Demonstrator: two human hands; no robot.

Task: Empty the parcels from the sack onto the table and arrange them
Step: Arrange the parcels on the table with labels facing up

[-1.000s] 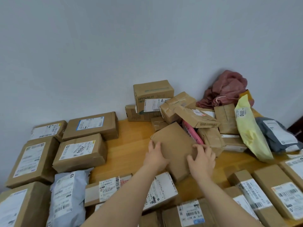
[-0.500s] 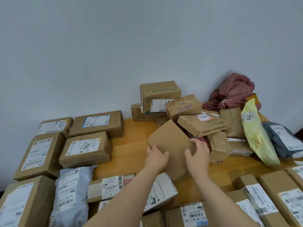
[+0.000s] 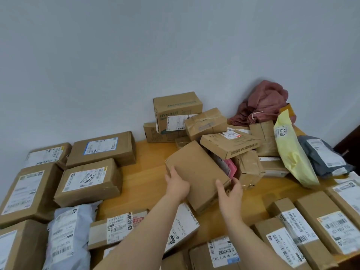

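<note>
both hands are clamped on one plain brown box [image 3: 196,172] near the middle of the worktop [image 3: 148,184]. the left hand [image 3: 176,185] grips its left edge with the thumb lying on the top face. the right hand [image 3: 230,193] grips the near right end, thumb on top and fingers curled round the side. the box is closed, and its broad bare face is tipped up towards the camera. its long axis runs from far left to near right. its far end sits against the heap, just under a flat labelled box [image 3: 229,143] that lies slanted above it. whether its near corner touches the worktop cannot be told.

the red sack [image 3: 266,102] lies crumpled against the wall at the far right corner, and whether anything is in it cannot be told. in front of it is a loose heap of parcels: a tall printed box [image 3: 175,108] at the back, a yellow bag [image 3: 292,152] leaning on the right, a grey bag [image 3: 323,156] beside that, and something pink [image 3: 228,166] wedged just right of the held box.

to the left, labelled boxes lie flat side by side, one marked 2004 [image 3: 89,180], with a pale mailer bag [image 3: 66,236] nearer. more labelled boxes line the near edge and the right side.
</note>
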